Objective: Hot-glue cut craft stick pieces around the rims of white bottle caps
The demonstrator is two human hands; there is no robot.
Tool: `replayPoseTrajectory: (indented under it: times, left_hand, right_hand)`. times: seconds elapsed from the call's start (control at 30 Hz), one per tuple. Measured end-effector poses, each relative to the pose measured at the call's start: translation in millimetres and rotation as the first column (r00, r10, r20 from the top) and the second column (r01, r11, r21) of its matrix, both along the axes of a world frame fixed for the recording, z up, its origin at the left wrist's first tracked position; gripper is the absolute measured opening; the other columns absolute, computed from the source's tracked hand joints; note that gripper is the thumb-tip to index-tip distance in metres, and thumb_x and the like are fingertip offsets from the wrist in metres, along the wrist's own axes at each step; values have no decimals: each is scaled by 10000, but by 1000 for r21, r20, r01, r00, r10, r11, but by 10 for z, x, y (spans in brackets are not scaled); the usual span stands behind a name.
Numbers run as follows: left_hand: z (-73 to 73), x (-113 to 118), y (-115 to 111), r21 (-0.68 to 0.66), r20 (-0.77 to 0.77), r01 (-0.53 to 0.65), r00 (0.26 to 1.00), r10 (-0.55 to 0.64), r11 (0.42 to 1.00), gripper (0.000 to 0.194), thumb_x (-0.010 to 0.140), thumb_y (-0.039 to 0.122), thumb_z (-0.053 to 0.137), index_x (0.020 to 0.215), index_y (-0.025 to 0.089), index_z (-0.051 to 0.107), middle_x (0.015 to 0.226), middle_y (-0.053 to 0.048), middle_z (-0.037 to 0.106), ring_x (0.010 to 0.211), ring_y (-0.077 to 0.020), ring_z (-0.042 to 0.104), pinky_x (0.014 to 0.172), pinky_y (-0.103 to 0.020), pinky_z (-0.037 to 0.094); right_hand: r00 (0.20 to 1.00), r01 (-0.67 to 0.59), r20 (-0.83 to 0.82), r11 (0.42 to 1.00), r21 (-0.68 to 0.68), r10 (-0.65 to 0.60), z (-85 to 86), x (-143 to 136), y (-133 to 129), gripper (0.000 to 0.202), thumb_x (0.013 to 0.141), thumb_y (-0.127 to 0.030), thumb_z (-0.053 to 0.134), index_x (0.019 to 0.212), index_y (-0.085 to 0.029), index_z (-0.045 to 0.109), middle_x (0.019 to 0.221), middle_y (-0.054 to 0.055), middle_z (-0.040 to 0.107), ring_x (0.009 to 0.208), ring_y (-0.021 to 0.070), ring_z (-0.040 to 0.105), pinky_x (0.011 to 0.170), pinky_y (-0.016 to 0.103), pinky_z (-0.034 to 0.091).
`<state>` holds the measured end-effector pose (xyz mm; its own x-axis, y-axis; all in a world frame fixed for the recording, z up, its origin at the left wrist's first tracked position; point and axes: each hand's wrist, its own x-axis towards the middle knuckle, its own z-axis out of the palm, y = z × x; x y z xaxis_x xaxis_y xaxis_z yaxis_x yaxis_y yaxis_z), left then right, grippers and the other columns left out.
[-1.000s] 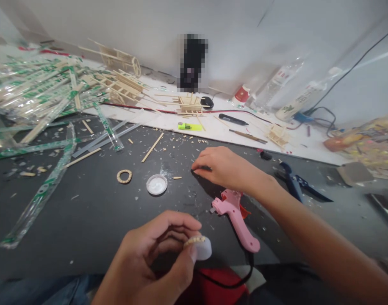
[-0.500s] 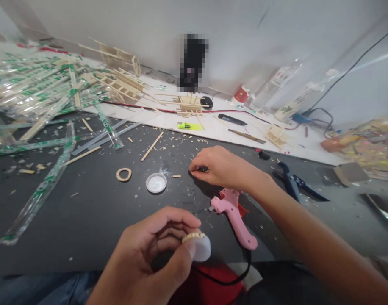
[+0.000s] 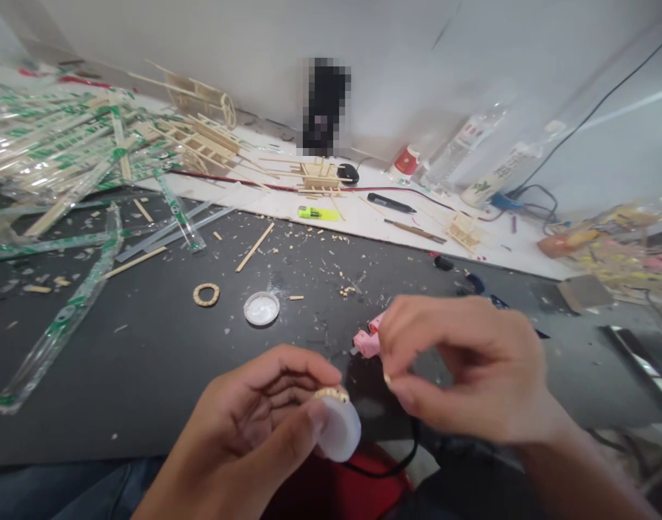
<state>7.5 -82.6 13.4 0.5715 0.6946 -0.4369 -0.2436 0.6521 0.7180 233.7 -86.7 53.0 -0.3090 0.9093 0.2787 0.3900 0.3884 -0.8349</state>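
Observation:
Near the front edge of the dark table, my left hand (image 3: 266, 426) grips a round white cap (image 3: 340, 431) with small wooden pieces (image 3: 332, 394) set along its rim. To its right, my right hand (image 3: 461, 365) pinches a tiny wooden piece (image 3: 387, 378) between thumb and forefinger. Behind the right hand lies a pink glue gun (image 3: 368, 342), mostly hidden by it. A wooden ring (image 3: 206, 295) and a shallow white lid (image 3: 261, 308) lie further back on the table. Small wooden bits (image 3: 347, 291) are scattered beyond the glue gun.
Plastic-wrapped sticks (image 3: 65, 144) pile up at the left. Small wooden cart models (image 3: 320, 175), a yellow-green lighter (image 3: 317, 213), a black pen (image 3: 390, 203) and a red-and-white cup (image 3: 405, 164) line the back. Dark pliers (image 3: 499, 302) lie partly behind my right hand.
My right hand has come back from the scattered bits toward the left hand, now with a tiny piece in its fingertips. The left hand still holds the cap, its face turned more toward the camera.

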Motion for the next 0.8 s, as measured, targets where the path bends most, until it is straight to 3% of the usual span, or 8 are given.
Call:
replayPoseTrajectory:
  times: [0.1, 0.27, 0.4, 0.6, 0.8]
  left_hand:
    - [-48, 12, 6, -70, 81, 51, 996, -45, 996, 206, 819, 408, 903, 902, 240, 818, 748, 27, 783, 691, -84, 686, 651, -121, 517]
    - [-60, 18, 14, -65, 179, 143, 975, -130, 988, 126, 888, 367, 850, 923, 250, 824, 730, 39, 770, 700, -83, 702, 655, -123, 528]
    - [-44, 45, 0, -62, 164, 136, 979, -124, 989, 127, 867, 373, 865, 903, 257, 831, 692, 44, 743, 695, -99, 714, 675, -140, 553]
    - [-16, 103, -18, -88, 77, 85, 994, -78, 992, 211, 771, 422, 933, 833, 247, 831, 657, 32, 746, 675, -117, 723, 663, -155, 556]
    - [-80, 59, 9, 13, 84, 190, 978, -190, 982, 160, 857, 422, 861, 912, 275, 832, 804, 9, 831, 722, -137, 758, 684, -174, 576]
  right_hand:
    - [983, 89, -157, 996, -29, -92, -55, -137, -255, 206, 773, -41, 782, 829, -236, 745, 718, 9, 757, 626, 157, 685, 655, 309, 565]
    - [959, 176, -201, 977, -121, -198, -166, -231, -344, 183, 748, -52, 805, 794, -228, 782, 728, 34, 791, 609, 175, 722, 599, 283, 573]
    - [940, 161, -277, 973, -165, -202, -182, -214, -352, 185, 732, -59, 837, 797, -230, 807, 727, 33, 799, 592, 172, 720, 581, 271, 578]
    - [947, 141, -258, 969, -202, -191, -198, -183, -362, 186, 730, -59, 847, 788, -232, 812, 721, 29, 789, 607, 166, 721, 581, 255, 572]
    - [960, 58, -251, 962, -266, -128, -189, -107, -366, 167, 757, -71, 858, 816, -224, 828, 754, 36, 803, 641, 167, 734, 620, 259, 584]
